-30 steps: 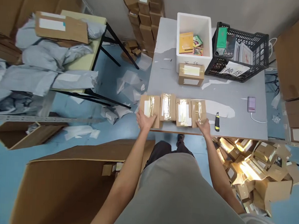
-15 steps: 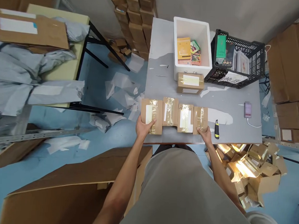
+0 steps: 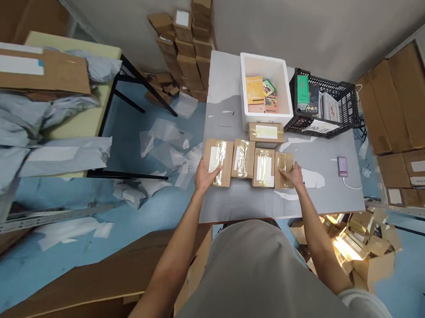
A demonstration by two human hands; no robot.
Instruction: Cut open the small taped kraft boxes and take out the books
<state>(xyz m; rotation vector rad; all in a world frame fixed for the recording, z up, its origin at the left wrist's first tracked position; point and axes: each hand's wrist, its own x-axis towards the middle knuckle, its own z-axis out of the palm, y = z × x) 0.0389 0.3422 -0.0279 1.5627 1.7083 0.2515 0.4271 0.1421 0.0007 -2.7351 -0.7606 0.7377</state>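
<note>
Several small taped cardboard boxes lie side by side in a row on the grey table. My left hand grips the leftmost box at its near end, thumb on top. At the other end of the row, my right hand presses on the rightmost box, fingers curled over it. One more taped box sits just behind the row.
A white foam bin with small books and a black crate stand at the table's back. A phone on a cable lies to the right. Cardboard boxes pile on the floor at right; a stack stands by the wall.
The row of boxes has slid away from the table's near edge toward the bin, both hands moving with it. The yellow-black knife beside the right hand is now hidden.
</note>
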